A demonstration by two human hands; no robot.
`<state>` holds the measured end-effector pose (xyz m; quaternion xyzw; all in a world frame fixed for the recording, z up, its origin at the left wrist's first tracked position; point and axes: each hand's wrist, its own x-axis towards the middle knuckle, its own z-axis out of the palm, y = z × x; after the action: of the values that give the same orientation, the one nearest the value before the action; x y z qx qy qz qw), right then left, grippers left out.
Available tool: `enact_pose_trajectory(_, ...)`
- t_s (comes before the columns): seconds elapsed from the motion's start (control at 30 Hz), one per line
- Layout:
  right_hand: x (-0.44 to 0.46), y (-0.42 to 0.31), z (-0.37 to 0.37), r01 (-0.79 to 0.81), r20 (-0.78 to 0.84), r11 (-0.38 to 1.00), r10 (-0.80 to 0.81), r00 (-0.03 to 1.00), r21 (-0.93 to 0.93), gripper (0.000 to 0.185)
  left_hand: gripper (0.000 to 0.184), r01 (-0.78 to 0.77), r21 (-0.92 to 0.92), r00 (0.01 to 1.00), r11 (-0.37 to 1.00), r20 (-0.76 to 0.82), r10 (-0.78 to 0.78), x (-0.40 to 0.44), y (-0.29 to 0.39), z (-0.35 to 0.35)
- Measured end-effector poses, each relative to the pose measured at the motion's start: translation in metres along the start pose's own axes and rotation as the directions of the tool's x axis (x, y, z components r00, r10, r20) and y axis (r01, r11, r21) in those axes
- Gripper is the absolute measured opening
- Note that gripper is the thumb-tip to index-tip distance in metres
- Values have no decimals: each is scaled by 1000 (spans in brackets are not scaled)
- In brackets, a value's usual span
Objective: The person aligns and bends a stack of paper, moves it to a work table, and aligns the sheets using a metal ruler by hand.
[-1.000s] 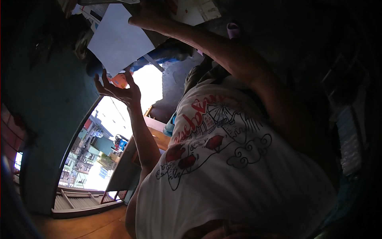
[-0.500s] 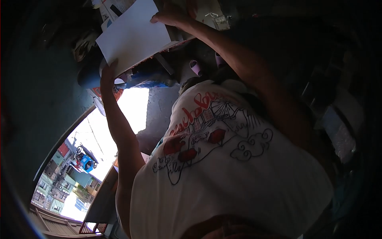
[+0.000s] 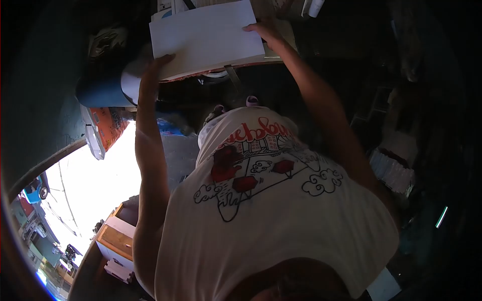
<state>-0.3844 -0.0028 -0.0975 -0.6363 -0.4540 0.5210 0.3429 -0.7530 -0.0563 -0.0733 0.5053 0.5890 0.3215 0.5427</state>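
Observation:
A blank white sheet (image 3: 206, 37), perhaps a stack of sheets, lies nearly level at the top of the view, over the near edge of a table (image 3: 273, 59). My left hand (image 3: 159, 65) grips its lower left corner, with the thumb on top and the other fingers hidden. At the right edge, my right hand (image 3: 263, 34) holds it with the thumb on the upper face and the remaining fingers mostly underneath.
More papers (image 3: 175, 7) lie beyond the sheet. A dark blue rounded object (image 3: 103, 90) and an orange bag (image 3: 108, 128) are at the left, near a bright doorway (image 3: 100, 180). Wooden furniture (image 3: 116, 241) stands at the lower left. Stacked material (image 3: 391, 170) is at the right.
The sheet has turned from tilted to nearly level and moved right in view. My left hand, open at first, has closed on its corner. The view has swung, shifting the doorway to the lower left.

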Motion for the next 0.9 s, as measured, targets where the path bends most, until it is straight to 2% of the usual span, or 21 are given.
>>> enact_pose_trajectory(0.03, 7, -1, 1, -8, 10, 1000, 8, 1000, -20, 46, 39, 11, -20, 1000, 1000, -6, -11, 11, -4, -7)
enact_pose_trajectory(0.1, 15, 1, 5, 25, -73, 998, -29, 997, -50, 48, 49, -56, -30, 996, 998, 63, 58, 25, -15, -14)
enact_pose_trajectory(0.13, 5, 0, 6, 42, -135, 999, -45, 990, -21, 49, 54, 65, -235, 998, 970, -2, -67, 23, -12, -7)
enact_pose_trajectory(0.17, 0, -1, 7, 44, -136, 998, -48, 990, -34, 49, 54, 62, -248, 998, 967, -2, -64, 23, -13, -7)
enact_pose_trajectory(0.23, -2, 7, 2, -46, -56, 995, 51, 997, 86, 48, 54, 36, -242, 997, 970, 76, -18, 25, -11, -9)
enact_pose_trajectory(0.37, -12, 8, -1, -121, -23, 976, 128, 992, 179, 50, 57, 55, -192, 998, 980, 23, -52, 13, -2, -9)
enact_pose_trajectory(0.43, -15, 7, -1, -59, -39, 998, 59, 997, 12, 54, 60, -61, -98, 996, 993, -78, 53, 13, -5, -10)
enact_pose_trajectory(0.47, -11, 18, 2, 76, -128, 995, -83, 988, -59, 48, 62, 30, -107, 999, 994, 31, -27, 14, -4, -16)
enact_pose_trajectory(0.5, -17, 22, 3, 155, -177, 986, -163, 971, -61, 49, 60, 34, -152, 999, 988, 41, -28, 34, -30, -18)
enact_pose_trajectory(0.57, -56, 7, 8, 60, -251, 986, -97, 963, -153, 50, 62, -36, -126, 999, 991, 16, 38, 11, -7, -16)
enact_pose_trajectory(0.6, -70, 17, 6, -37, -277, 945, -58, 959, -326, 50, 62, -36, -123, 999, 992, 3, 37, 13, -7, -18)
enact_pose_trajectory(0.63, -87, 33, 4, -135, -314, 865, -27, 949, -483, 51, 62, 59, -110, 998, 992, 40, -54, 19, -7, -18)
enact_pose_trajectory(0.67, -114, 46, 18, -184, -376, 903, 26, 926, -389, 50, 63, 153, -97, 986, 983, 77, -145, 23, -7, -18)
enact_pose_trajectory(0.7, -139, 53, 35, -227, -432, 930, 85, 898, -290, 50, 63, 151, -98, 987, 984, 71, -145, 23, -10, -18)
enact_pose_trajectory(0.77, -165, 62, 49, -361, -121, 932, 359, 925, 5, 46, 65, 52, -102, 999, 993, 13, -51, 21, -17, -15)
enact_pose_trajectory(0.83, -167, 59, 68, -302, 97, 907, 286, 953, 295, 37, 64, 121, -95, 992, 988, 41, -118, 22, -11, -15)
enact_pose_trajectory(0.87, -162, 64, 73, -308, 82, 900, 298, 951, 309, 37, 62, 183, -89, 982, 979, 58, -179, 22, -9, -12)
enact_pose_trajectory(0.9, -153, 70, 76, -264, 194, 911, 210, 958, 318, 30, 62, 186, -75, 980, 980, 82, -180, 20, -11, -10)
